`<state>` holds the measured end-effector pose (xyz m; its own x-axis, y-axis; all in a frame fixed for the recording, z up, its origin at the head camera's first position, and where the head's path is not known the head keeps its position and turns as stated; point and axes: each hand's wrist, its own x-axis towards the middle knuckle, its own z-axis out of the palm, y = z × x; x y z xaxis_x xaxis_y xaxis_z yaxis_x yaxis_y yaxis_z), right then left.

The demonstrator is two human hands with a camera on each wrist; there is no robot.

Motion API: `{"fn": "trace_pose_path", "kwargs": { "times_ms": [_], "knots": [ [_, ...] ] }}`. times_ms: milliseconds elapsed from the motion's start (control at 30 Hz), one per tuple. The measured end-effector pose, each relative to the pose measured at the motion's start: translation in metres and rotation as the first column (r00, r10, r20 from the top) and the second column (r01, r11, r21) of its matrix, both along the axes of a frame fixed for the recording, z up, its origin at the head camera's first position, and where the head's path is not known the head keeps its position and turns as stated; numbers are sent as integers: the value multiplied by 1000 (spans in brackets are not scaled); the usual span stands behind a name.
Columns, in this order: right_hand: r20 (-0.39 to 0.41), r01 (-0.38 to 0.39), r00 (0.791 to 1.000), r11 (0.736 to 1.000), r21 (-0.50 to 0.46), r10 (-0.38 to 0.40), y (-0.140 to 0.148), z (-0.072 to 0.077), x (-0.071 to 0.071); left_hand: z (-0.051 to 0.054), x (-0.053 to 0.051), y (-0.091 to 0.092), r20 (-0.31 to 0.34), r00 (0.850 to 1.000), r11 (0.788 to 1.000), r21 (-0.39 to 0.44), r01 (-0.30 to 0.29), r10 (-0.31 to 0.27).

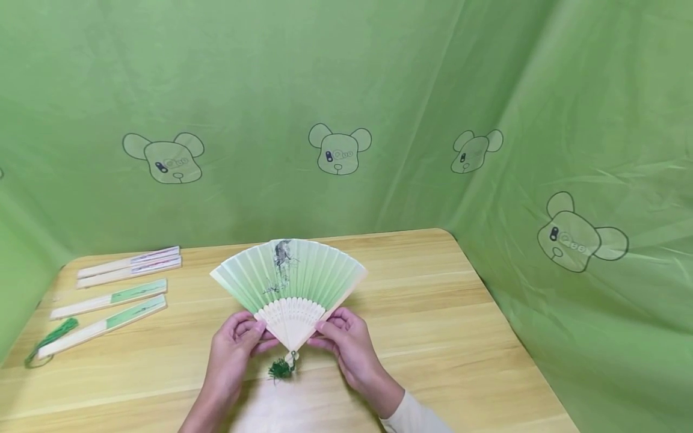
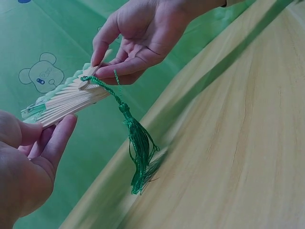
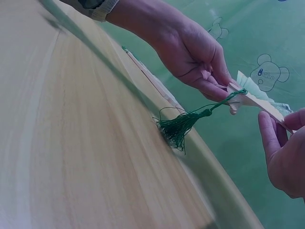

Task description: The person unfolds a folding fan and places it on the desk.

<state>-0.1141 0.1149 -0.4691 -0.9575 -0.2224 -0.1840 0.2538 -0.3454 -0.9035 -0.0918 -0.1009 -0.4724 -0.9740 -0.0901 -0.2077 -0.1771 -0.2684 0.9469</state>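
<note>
A green folding fan with a dark painted figure is spread wide above the table in the head view. My left hand pinches its left outer rib between thumb and fingers. On the opposite side, my right hand grips the right outer rib the same way. From the pivot at the bottom hangs a green tassel, its strands reaching down to the tabletop. Both wrist views show the pale slats from the pivot end, held between the two hands.
At the left of the wooden table lie two folded fans with green panels, one with a green tassel. Behind them are two folded fans with purplish panels. Green cloth with bear-head drawings hangs around the table.
</note>
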Motion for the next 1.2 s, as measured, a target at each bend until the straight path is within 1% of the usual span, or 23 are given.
{"fn": "trace_pose_path", "kwargs": {
  "times_ms": [400,633,767,1033,1200],
  "knots": [
    [-3,10,1000,1000,-14,-10,2,0,-3,2,0,-1,-37,999,999,23,-29,29],
    [0,26,1000,999,-35,-26,3,0,-3,0,1,-1,-57,997,998,35,-44,46],
    [0,37,999,998,-53,-37,3,0,-4,-1,0,-1,-62,996,998,41,-54,56],
    [8,49,999,997,-58,-48,5,1,-4,-3,1,-2,-69,996,998,36,-59,61],
    [15,57,998,996,-66,-56,5,1,-5,-3,1,-1,-71,995,997,47,-66,70]
  ]
}}
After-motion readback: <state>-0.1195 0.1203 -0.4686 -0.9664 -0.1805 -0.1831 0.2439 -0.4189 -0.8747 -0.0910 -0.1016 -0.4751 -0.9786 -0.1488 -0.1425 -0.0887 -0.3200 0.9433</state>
